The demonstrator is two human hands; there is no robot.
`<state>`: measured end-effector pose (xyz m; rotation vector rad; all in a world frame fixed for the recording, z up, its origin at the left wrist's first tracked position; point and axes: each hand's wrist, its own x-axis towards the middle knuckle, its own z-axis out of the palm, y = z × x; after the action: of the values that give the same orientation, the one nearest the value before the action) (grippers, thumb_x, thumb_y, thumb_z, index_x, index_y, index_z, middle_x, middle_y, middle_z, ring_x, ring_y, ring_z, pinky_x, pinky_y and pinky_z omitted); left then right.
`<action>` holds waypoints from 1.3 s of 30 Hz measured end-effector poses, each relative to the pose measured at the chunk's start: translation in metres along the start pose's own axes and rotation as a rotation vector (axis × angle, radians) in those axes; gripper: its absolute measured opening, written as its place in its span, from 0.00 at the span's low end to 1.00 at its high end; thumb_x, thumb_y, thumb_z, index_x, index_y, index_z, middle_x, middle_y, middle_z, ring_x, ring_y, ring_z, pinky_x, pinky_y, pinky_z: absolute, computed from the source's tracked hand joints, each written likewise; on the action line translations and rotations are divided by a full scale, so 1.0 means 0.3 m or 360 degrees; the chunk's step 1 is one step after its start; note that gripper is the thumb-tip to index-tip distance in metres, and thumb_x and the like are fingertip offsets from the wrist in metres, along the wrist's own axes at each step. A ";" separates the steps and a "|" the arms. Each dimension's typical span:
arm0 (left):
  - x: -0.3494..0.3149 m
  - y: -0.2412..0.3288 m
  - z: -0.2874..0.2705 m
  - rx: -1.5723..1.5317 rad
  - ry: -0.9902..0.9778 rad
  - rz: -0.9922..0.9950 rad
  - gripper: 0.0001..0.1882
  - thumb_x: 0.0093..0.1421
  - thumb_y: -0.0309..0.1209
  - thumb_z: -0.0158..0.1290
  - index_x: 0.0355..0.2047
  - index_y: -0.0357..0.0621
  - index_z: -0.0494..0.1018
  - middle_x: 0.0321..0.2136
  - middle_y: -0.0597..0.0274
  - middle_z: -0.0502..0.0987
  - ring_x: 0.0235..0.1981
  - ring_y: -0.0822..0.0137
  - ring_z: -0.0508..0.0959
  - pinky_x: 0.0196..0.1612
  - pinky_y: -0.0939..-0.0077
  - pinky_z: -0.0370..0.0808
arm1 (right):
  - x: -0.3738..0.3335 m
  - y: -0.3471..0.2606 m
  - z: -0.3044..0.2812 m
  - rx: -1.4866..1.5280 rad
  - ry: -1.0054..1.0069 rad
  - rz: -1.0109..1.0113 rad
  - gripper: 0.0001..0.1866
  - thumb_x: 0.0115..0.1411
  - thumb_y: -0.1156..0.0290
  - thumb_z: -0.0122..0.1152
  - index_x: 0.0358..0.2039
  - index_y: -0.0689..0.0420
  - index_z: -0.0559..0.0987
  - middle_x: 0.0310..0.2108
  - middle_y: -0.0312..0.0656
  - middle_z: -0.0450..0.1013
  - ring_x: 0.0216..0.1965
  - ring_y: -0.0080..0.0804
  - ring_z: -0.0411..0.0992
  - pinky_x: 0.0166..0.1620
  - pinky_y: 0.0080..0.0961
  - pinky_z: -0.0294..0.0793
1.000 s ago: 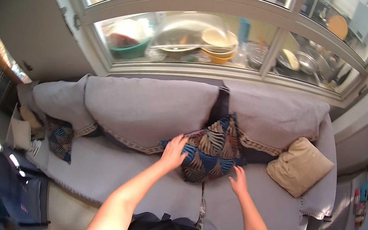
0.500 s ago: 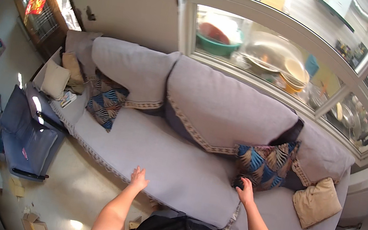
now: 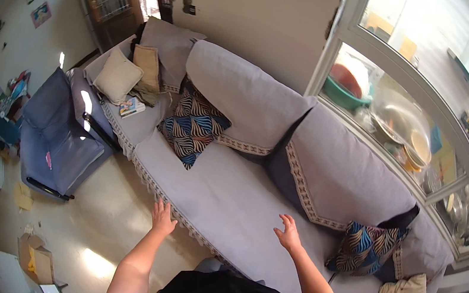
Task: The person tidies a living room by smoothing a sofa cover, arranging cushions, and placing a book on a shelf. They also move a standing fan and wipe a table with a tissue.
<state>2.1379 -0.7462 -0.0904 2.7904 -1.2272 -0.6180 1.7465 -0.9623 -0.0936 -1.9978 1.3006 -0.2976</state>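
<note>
Since half a second ago, the view has swung toward the sofa's left end, and the right hand (image 3: 289, 236) has come away from the right patterned cushion (image 3: 367, 249). Its grip is empty, thumb and fingers well apart; the left hand (image 3: 162, 221) is empty too, fingers spread near the fringed edge (image 3: 144, 174) of the sofa cover.

From the right hand, the right patterned cushion lies at three o'clock, leaning on the backrest. The left patterned cushion (image 3: 193, 122) is at twelve o'clock from the left hand, well apart, tilted with one corner pointing at six o'clock.

To handle such a cushion well, the person would probably do best to keep both grips wide, take opposite sides and lift before turning it, since dragging could ruck the loose grey cover on the sofa (image 3: 223, 181). Care seems wise at ten o'clock from that left cushion, where a cream cushion (image 3: 118, 76) crowds close. Farther out, a blue armchair (image 3: 63, 128) stands at ten o'clock from the left hand, leaving that side tighter.
</note>
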 end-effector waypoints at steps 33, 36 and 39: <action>0.971 -0.582 -0.025 0.0108 -0.0641 0.0547 0.30 0.48 0.38 0.60 0.51 0.40 0.68 0.58 0.41 0.58 0.58 0.49 0.62 0.59 0.64 0.61 | -0.088 -0.262 1.065 0.0522 0.0476 0.1411 0.31 0.47 0.70 0.64 0.53 0.57 0.67 0.49 0.51 0.66 0.43 0.38 0.71 0.47 0.32 0.72; 0.947 -0.632 0.043 0.0058 -0.0658 0.0603 0.30 0.48 0.39 0.60 0.50 0.40 0.68 0.57 0.43 0.61 0.56 0.50 0.64 0.58 0.64 0.62 | -0.192 -0.246 1.186 0.0456 0.0463 0.1503 0.31 0.47 0.70 0.64 0.53 0.58 0.67 0.49 0.50 0.68 0.46 0.39 0.71 0.49 0.31 0.71; 0.937 -0.683 0.095 -0.0045 -0.0695 0.0648 0.29 0.48 0.39 0.60 0.50 0.39 0.68 0.53 0.45 0.65 0.55 0.51 0.65 0.57 0.64 0.63 | -0.248 -0.223 1.320 0.0453 0.0382 0.1657 0.31 0.48 0.69 0.64 0.54 0.59 0.67 0.50 0.49 0.69 0.51 0.39 0.68 0.52 0.30 0.68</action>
<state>2.4426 -0.8022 -0.2513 2.3356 -1.7718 -1.2240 1.9741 -0.7069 -0.3166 -0.8765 2.1098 -0.1918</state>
